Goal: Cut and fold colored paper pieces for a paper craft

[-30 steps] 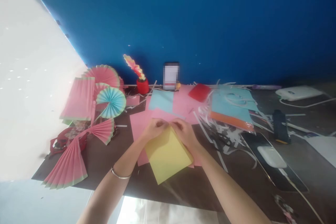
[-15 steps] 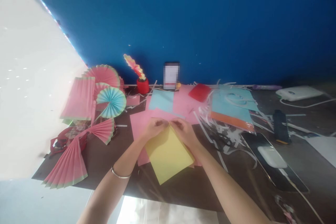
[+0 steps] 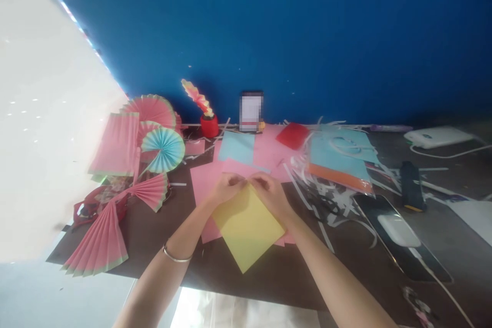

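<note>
A yellow sheet of paper (image 3: 248, 228) hangs in a diamond shape, one corner pointing down toward me. My left hand (image 3: 229, 187) pinches it near its top corner, fingers closed. Right beside it, my right hand (image 3: 269, 190) is closed on the same corner, the fingertips of both hands nearly meeting. Pink sheets (image 3: 203, 184) lie on the table under and behind the yellow paper. Farther back, a light blue sheet (image 3: 237, 146) rests on the pink ones. A metal bangle (image 3: 177, 256) circles my left wrist.
Pleated pink paper fans (image 3: 102, 246) and a blue round fan (image 3: 163, 149) stand at the left. A red pot (image 3: 209, 126) is near the blue wall. White paper strips (image 3: 338, 202), a phone (image 3: 403, 241) and a black object (image 3: 412, 187) lie at the right of the dark table (image 3: 154, 246).
The yellow paper has turned slightly, its lower corner moving a little to the right. Both hands stay in nearly the same place, still pinching its top corner.
</note>
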Available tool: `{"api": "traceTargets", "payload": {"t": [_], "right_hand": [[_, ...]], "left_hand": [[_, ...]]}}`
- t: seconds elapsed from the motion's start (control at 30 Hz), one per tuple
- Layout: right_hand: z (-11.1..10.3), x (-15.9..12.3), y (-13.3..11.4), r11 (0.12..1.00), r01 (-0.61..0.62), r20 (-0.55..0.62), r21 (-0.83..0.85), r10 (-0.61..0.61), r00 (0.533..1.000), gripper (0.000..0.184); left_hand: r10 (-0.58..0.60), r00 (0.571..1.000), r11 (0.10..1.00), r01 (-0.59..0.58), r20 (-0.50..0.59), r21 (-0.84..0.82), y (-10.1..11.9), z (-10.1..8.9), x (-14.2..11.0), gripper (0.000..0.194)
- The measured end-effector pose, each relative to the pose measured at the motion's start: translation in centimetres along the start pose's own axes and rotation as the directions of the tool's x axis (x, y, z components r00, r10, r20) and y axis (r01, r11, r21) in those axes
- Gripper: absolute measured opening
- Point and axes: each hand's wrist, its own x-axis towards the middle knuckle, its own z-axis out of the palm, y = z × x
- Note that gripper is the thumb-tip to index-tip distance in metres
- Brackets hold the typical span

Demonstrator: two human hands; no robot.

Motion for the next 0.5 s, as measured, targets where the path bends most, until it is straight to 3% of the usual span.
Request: {"api": "traceTargets", "payload": {"t": [0.2,0.5], "right_hand": [[-0.16,0.23,-0.13,0.998,0.001,-0.007,0.056,-0.001,1.0,0.022],[-0.3,-0.01,-1.0,0.993,-0.085,0.038,0.084,0.082,0.996,0.028]], "left_hand": [[-0.043,0.999,0.996,0.042,-0.002,-0.08,0.22,-0.11,-0.05,0.031],[-0.005,1.0,0.997,0.003,-0.031,-0.079,0.21,-0.08,-0.09,0.031]]}}
